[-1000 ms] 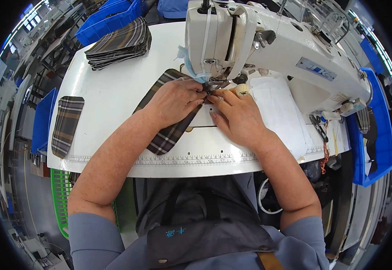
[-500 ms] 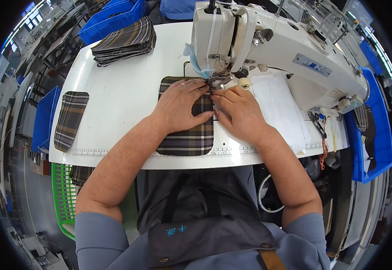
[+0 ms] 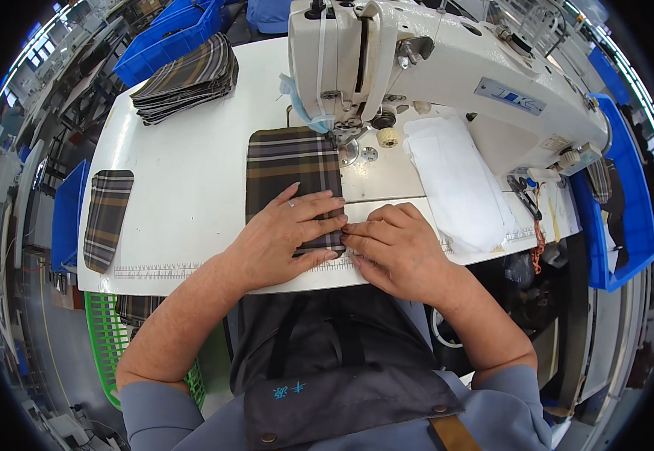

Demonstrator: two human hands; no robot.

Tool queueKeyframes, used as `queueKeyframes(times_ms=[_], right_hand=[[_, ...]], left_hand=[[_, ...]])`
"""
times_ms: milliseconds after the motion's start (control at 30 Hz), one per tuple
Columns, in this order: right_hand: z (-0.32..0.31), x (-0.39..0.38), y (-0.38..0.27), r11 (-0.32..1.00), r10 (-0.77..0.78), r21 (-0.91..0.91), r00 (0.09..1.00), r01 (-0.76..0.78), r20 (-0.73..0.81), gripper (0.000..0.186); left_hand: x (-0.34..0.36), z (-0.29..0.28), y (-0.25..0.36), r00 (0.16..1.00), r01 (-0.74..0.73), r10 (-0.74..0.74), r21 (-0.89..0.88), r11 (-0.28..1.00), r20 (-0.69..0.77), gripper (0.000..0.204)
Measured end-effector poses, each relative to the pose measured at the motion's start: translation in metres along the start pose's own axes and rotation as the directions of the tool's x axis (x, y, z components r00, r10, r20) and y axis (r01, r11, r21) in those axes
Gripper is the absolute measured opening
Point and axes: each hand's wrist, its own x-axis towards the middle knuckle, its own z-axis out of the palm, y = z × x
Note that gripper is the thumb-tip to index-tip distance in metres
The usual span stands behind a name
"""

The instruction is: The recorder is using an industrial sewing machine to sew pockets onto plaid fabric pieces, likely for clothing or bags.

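Your left hand (image 3: 286, 237) lies flat, fingers spread, on the near end of the plaid piece (image 3: 293, 180); your right hand (image 3: 398, 252) pinches its near right corner. Its long axis runs straight away from you to the sewing machine (image 3: 417, 75), white cloth (image 3: 458, 184) lying just right
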Motion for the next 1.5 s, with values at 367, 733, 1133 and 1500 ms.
queueKeyframes(times_ms=[367,733,1133,1500], right_hand=[[0.007,0.023,0.026,0.999,-0.015,-0.032,0.999,0.014,-0.047,0.015],[0.014,0.045,0.048,0.994,-0.006,-0.112,0.998,-0.002,-0.069,0.009],[0.026,0.053,0.060,0.981,0.109,-0.156,0.993,-0.116,-0.049,0.028],[0.026,0.052,0.059,0.974,0.131,-0.173,0.988,-0.143,-0.083,0.036]], left_hand=[[0.016,-0.004,-0.024,0.997,0.024,-0.033,-0.120,0.992,-0.073,0.046],[0.040,-0.005,-0.051,0.975,-0.064,0.016,-0.212,0.975,-0.221,0.024],[0.060,-0.012,-0.075,0.960,-0.067,0.027,-0.137,0.988,-0.278,0.018],[0.064,-0.019,-0.071,0.977,0.022,-0.035,-0.066,0.998,-0.210,0.019]])
